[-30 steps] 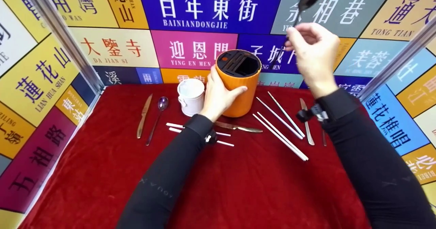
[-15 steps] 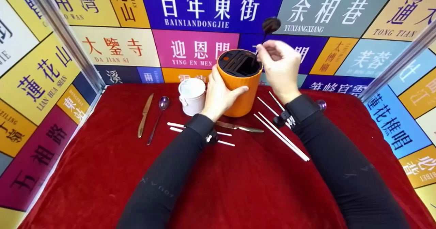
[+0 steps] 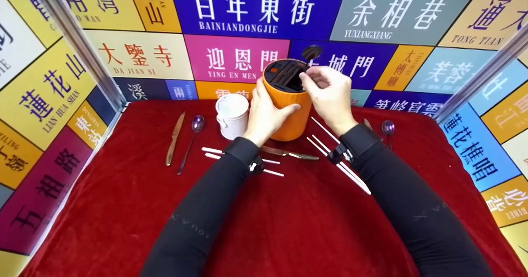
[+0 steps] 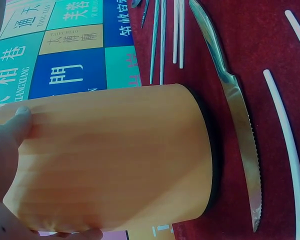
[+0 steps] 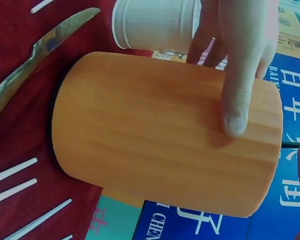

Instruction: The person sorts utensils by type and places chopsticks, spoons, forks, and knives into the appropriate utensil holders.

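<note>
An orange cylindrical utensil holder (image 3: 291,124) with a black slotted top stands on the red cloth. My left hand (image 3: 266,116) grips its left side, fingers round the back and the thumb across the front; the thumb (image 5: 237,107) also shows in the right wrist view. Beside the top's large opening, my right hand (image 3: 330,91) pinches the handle of a dark spoon (image 3: 312,52). The spoon's bowl points up above the fingers, and its lower handle is hidden by the hand and the holder. In the left wrist view, the holder (image 4: 120,160) lies across the middle.
A white lidded pail (image 3: 232,116) stands left of the holder. A serrated knife (image 3: 295,154) lies before it. Farther left are another knife (image 3: 176,139) and a spoon (image 3: 197,124); a spoon (image 3: 387,127) lies right. Chopsticks (image 3: 350,176) lie on both sides. Printed panels rise behind.
My right hand has come left and down with the dark spoon, from the air at the right to the holder's top. The left hand has kept its grip on the holder.
</note>
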Demonstrator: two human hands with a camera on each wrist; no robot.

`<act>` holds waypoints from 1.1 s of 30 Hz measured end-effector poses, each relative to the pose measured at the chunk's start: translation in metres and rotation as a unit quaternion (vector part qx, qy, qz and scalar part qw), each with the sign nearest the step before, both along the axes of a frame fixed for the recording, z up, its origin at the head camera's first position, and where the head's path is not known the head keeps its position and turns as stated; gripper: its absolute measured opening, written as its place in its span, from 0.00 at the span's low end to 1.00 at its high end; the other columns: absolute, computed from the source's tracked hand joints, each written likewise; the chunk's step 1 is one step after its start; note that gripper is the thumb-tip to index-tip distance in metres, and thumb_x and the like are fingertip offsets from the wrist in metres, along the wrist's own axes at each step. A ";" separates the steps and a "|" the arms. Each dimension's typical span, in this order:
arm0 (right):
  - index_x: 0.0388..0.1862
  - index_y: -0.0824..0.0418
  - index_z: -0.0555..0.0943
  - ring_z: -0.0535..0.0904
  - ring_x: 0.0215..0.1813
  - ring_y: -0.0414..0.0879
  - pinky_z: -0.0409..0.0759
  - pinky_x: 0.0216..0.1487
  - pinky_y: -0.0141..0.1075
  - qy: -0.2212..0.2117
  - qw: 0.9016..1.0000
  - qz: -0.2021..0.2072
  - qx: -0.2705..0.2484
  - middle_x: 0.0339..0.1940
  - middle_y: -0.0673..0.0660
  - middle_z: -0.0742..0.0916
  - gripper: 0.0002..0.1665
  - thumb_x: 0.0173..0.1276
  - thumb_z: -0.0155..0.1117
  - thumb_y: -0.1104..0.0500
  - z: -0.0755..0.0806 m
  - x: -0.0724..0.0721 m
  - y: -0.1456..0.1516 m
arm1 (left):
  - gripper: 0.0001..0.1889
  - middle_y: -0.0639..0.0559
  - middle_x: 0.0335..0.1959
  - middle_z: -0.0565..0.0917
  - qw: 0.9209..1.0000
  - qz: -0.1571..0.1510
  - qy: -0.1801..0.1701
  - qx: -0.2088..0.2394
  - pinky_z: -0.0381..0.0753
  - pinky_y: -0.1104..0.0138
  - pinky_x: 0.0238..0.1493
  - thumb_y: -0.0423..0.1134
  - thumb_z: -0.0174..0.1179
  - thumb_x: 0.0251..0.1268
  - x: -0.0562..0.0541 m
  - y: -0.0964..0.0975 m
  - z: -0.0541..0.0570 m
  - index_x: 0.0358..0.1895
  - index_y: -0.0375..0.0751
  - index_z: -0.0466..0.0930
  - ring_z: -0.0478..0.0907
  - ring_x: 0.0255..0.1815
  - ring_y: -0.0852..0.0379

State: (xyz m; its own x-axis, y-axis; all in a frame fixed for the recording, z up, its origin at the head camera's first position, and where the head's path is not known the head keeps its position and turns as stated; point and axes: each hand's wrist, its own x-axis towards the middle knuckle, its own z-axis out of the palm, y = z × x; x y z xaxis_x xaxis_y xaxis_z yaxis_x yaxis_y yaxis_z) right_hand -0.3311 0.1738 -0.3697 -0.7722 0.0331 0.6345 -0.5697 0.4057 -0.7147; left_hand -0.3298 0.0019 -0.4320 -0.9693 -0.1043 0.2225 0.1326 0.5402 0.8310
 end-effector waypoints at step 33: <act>0.41 0.62 0.95 0.77 0.40 0.44 0.72 0.43 0.30 -0.016 0.988 0.026 0.150 0.50 0.58 0.89 0.11 0.75 0.78 0.55 -0.020 -0.007 0.018 | 0.69 0.39 0.87 0.63 1.000 -0.001 0.003 0.003 0.69 0.54 0.87 0.64 0.82 0.57 0.000 0.000 -0.001 0.91 0.43 0.44 0.69 0.84 0.44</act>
State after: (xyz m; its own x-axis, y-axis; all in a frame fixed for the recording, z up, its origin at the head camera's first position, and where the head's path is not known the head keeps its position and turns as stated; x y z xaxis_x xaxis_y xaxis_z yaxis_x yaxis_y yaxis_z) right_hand -0.3383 0.1916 -0.3897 -0.7874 -0.1921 0.5858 -0.5746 0.5729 -0.5844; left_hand -0.3301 0.0021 -0.4328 -0.9683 -0.1027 0.2278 0.1392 0.5352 0.8332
